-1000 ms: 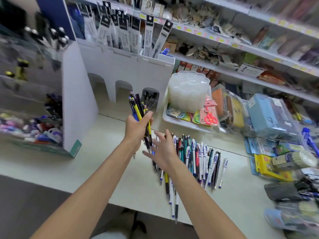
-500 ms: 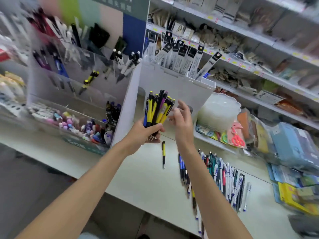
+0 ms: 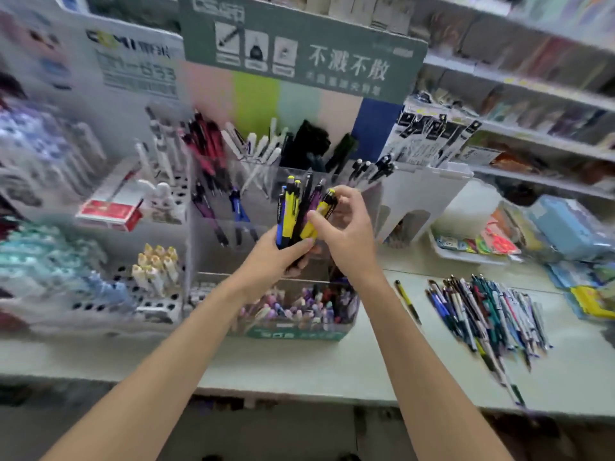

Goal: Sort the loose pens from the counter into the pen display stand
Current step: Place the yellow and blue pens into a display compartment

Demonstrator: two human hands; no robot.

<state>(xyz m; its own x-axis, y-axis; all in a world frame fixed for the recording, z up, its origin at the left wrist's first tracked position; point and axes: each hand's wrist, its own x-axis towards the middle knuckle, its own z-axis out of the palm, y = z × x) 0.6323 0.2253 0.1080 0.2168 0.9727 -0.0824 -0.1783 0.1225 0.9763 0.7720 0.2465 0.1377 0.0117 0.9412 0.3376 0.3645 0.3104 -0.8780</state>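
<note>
Centrally, left hand fingers clamp one bundle (about six pens, blurred); right hand fingers pinch one yellow pen. Mid-right: one stray pen beside one pile.

Lower ends of the pen bundle buried in the left hand — far-left racks (labels too) a smear

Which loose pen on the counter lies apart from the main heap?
The yellow and black pen, lying alone on the counter just left of the heap of pens; the others all lie bunched together, overlapping.
</note>
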